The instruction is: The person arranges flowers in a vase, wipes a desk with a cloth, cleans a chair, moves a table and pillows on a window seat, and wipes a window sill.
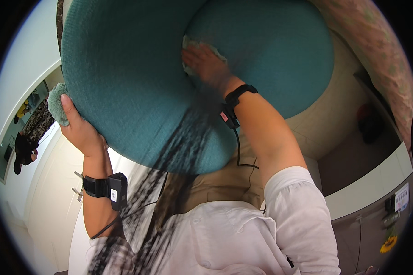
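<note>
Dark strands of hair point(183, 133) are hanging blurred before the lens, running downward from about my right wrist. Beyond them, the fingers of my right hand point(207, 63) are lying flattened over a pale green cloth point(190, 44), pressing it onto a teal padded chair point(124, 91) where its two curved parts are meeting. My left hand point(81, 132) is grasping a second green cloth point(56, 106) at the chair's left edge, the thumb showing in front and the other fingers hiding from sight. The chair itself is filling the upper middle, in front of my body. Farther out, a black strap point(237, 93) is circling my right wrist and a black boxed wristband point(118, 190) my left, with thin cables trailing. My white shirt point(206, 238) and brown trousers point(215, 189) are showing below. Patterned pink fabric point(381, 55) is draping at upper right, a yellow flower point(388, 244) is sitting at lower right, and a pale door point(53, 197) is standing at left.
</note>
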A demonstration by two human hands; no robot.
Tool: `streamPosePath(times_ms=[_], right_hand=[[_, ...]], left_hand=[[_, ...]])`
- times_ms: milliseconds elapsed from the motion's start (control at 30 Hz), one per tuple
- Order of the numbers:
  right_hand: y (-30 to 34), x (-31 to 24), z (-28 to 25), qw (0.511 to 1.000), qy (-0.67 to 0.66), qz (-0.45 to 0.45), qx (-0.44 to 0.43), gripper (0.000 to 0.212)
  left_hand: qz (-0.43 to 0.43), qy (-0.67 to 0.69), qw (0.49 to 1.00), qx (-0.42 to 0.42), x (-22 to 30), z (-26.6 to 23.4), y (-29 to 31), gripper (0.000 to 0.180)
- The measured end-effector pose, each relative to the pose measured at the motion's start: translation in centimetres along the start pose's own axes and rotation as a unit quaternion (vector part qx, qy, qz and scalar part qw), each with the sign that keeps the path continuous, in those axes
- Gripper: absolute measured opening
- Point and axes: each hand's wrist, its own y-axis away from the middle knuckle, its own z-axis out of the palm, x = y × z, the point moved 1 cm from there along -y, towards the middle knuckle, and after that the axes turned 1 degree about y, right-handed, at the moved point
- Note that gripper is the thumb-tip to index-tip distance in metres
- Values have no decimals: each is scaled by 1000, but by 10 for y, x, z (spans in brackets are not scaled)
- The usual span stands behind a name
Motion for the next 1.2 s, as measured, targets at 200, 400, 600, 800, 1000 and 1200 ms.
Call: streamPosePath(times_ms=[200,400,600,800,1000,1200], right_hand=[[60,-14,-6,982,-46,-61,-174,51],[181,-13,-31,956,21,-127,-262,43],[253,-19,-41,943,-9,19,-331,42],[286,-39,-74,824,-276,488,-80,40],[229,-147,-127,301,-698,597,256,38],[191,-232,-138,324,-760,495,271,41]], left_hand=[[8,-28,1000,-1,5,2,3,47],[6,-8,1000,-19,6,3,5,46],[29,-31,999,-26,-24,2,-9,44],[19,-12,999,-43,-18,8,-23,46],[16,-22,997,-78,-35,-2,-37,53],[69,-27,979,-192,-35,-8,-60,66]])
